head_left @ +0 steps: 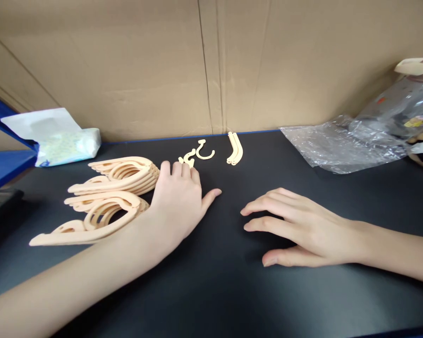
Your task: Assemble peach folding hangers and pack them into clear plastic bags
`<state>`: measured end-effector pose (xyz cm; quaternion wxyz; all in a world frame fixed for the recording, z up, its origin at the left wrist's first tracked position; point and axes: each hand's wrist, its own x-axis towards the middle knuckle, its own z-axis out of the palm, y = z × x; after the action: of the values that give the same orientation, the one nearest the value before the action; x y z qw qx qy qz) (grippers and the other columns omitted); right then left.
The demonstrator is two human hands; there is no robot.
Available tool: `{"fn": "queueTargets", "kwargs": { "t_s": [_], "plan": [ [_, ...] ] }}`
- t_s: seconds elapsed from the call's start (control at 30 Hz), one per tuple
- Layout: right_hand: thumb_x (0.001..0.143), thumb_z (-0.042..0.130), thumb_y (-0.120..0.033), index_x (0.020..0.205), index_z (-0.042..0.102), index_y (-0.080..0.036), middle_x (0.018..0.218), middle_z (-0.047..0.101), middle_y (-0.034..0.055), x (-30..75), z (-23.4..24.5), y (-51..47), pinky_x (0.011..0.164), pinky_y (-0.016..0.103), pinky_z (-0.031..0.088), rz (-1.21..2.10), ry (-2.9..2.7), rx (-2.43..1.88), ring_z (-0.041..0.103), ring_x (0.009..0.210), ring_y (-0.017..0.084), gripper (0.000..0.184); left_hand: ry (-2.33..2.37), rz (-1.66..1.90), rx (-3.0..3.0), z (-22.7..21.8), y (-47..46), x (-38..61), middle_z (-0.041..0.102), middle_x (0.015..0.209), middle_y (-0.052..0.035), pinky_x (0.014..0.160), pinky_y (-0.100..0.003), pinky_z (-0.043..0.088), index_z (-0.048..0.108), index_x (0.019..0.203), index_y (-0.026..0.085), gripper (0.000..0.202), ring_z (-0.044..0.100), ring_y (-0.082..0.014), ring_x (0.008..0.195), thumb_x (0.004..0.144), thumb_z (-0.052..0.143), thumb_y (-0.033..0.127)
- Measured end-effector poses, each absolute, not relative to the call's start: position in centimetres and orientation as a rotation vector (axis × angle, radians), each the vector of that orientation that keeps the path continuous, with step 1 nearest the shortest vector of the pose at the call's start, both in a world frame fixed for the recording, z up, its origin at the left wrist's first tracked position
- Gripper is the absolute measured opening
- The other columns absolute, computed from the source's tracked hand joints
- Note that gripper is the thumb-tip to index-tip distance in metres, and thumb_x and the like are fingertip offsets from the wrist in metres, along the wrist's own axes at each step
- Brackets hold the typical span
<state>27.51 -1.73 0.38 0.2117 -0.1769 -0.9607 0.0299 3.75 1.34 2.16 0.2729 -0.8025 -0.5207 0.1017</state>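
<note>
**1. Hands**
- L hand (178,199): palm down, fingers close together and bent, tips down on the small hooks (188,159). Thumb is out to the side on the table (211,291). Whether the tips pinch a hook or only cover it can't be told, as the fingers hide the contact.
- R hand (298,230): empty, palm down, fingers spread and relaxed, resting on the table, well apart from all parts.

**2. Part location**
- Small hooks: at the L fingertips, toward the rear of the table.
- Loose hook (205,151): just beside them, to the right.
- Curved strips (234,148): a pair lying side by side, near the loose hook.
- Hanger bodies (109,197): two fanned stacks, right against the outer side of the L hand.

**3. Handling (judgement)**
- Hooks are thin moulded plastic, prob. light, stiff and smooth. They are likely to slide if pushed flat.
- Take a hook at the straight shank w/ thumb and index tip. The curl may snag adjacent hooks.
- Hanger bodies: grip by an outer arm. The stack may fan further if nudged.

**4. Clearance**
- Open table between the hands and in front of them.
- Cardboard wall (144,70) is near behind the parts, so rearward room is limited.
- Plastic bag (338,145) sits at rear right, tissue pack (65,138) at rear left.
</note>
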Motion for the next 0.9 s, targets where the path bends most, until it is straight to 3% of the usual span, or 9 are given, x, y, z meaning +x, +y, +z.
{"fn": "queueTargets", "kwargs": {
  "t_s": [0.07,0.23,0.43,0.7,0.9],
  "plan": [
    [0.097,0.053,-0.047,0.109,0.065,-0.012,0.115,0.066,0.0161,27.5,0.3,-1.7,0.087,0.035,0.048,0.081,-2.663,-0.490,0.062,0.099,0.021,0.039,-1.348,0.208,-2.198,1.8,0.3,4.0,0.071,0.095,-0.0229,0.078,-0.048,0.047,0.070,0.107,0.001,0.068,0.065,-0.0379,0.089,0.098,0.033,0.058],
    [0.097,0.053,-0.047,0.111,0.064,-0.013,0.116,0.066,0.0154,27.5,0.3,-1.6,0.087,0.035,0.048,0.083,-2.639,-0.506,0.061,0.101,0.021,0.038,-1.216,0.008,-2.249,0.6,-2.1,3.7,0.070,0.114,-0.0253,0.071,-0.045,0.049,0.066,0.120,0.000,0.066,0.065,-0.0357,0.089,0.099,0.033,0.053],
    [0.096,0.056,-0.039,0.113,0.063,-0.016,0.118,0.067,0.0132,27.5,0.5,-0.8,0.089,0.039,0.048,0.042,-2.531,-0.786,0.063,0.103,0.023,0.029,-1.118,-0.208,-2.373,0.0,-2.9,2.8,0.070,0.111,-0.0249,0.069,-0.045,0.051,0.065,0.121,-0.002,0.061,0.065,-0.0351,0.088,0.096,0.042,0.049],
    [0.099,0.044,-0.053,0.142,0.051,-0.017,0.133,0.054,0.0172,27.3,0.4,4.9,0.100,0.053,0.047,-0.061,-2.574,-1.185,0.057,0.117,0.032,0.057,-1.079,-0.428,-2.678,0.1,-3.1,1.7,0.068,0.122,-0.0154,0.080,-0.041,0.050,0.059,0.127,0.009,0.040,0.063,-0.0299,0.104,0.097,0.046,0.031],
    [0.102,0.037,-0.050,0.128,0.066,-0.021,0.116,0.062,0.0142,25.1,0.8,8.0,0.098,0.050,0.048,-0.112,-2.495,-1.282,0.060,0.110,0.029,0.049,-1.049,-0.476,-2.727,0.2,-2.8,1.3,0.068,0.123,-0.0143,0.084,-0.042,0.051,0.059,0.126,0.011,0.037,0.064,-0.0290,0.105,0.098,0.044,0.030]
  ]
}}
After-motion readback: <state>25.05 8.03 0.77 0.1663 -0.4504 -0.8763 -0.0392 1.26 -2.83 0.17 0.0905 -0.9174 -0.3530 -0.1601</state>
